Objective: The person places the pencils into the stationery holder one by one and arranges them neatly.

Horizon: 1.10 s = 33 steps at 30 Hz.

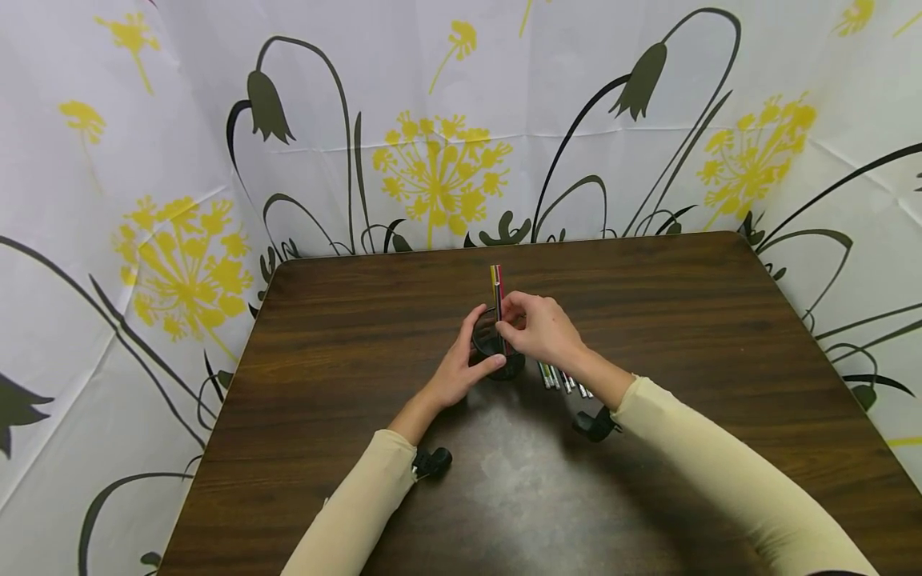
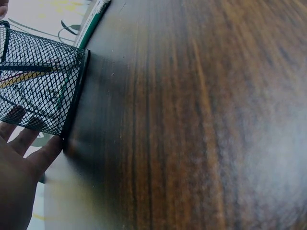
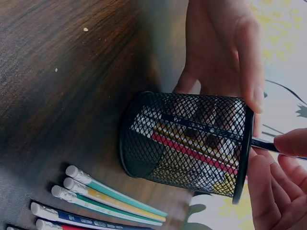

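A black mesh pencil cup stands upright on the table; its weave shows closely in the right wrist view. My left hand holds the cup from the left, its thumb on the near side and fingers round the far side. Above the rim, my right hand pinches a dark blue pencil, whose lower part is inside the cup. A yellow pencil and a red pencil lean in the cup beside it. Several pencils with white erasers, among them a green pencil, lie right of the cup, partly hidden under my right arm.
The dark wood-grain table has its far edge against a white cloth with yellow and grey flowers. Small pale crumbs dot the tabletop. Black wrist devices sit under both sleeves.
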{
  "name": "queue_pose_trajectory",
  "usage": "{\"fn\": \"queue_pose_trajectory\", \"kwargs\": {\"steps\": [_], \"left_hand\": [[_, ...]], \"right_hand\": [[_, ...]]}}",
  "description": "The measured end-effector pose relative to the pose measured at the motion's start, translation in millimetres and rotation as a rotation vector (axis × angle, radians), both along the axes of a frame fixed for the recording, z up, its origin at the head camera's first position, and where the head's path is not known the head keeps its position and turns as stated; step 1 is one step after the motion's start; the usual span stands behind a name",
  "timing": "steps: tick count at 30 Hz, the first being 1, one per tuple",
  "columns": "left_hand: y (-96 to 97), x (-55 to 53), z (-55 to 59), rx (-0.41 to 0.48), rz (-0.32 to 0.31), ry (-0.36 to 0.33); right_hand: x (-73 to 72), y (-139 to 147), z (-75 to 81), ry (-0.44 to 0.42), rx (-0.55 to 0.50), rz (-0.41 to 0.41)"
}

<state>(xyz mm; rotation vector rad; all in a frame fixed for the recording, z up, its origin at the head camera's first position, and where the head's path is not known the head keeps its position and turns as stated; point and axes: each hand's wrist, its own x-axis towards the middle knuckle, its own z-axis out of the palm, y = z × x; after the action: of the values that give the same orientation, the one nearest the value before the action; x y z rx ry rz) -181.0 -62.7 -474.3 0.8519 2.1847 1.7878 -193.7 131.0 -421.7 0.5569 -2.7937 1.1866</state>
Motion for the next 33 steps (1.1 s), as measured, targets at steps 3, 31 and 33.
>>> {"fn": "queue_pose_trajectory", "kwargs": {"steps": [3, 31, 33], "left_hand": [[0.4, -0.2, 1.2, -0.006, -0.003, 0.003], [0.0, -2.7, -3.1, -0.010, 0.009, -0.022], [0.0, -1.0, 0.0, -0.012, 0.008, -0.029]], "right_hand": [[-1.4, 0, -1.6, 0.002, 0.016, -0.011], [-10.6, -13, -9.4, -0.010, -0.002, -0.187], [-11.4, -14, -10.1, -0.012, -0.001, -0.198]]}}
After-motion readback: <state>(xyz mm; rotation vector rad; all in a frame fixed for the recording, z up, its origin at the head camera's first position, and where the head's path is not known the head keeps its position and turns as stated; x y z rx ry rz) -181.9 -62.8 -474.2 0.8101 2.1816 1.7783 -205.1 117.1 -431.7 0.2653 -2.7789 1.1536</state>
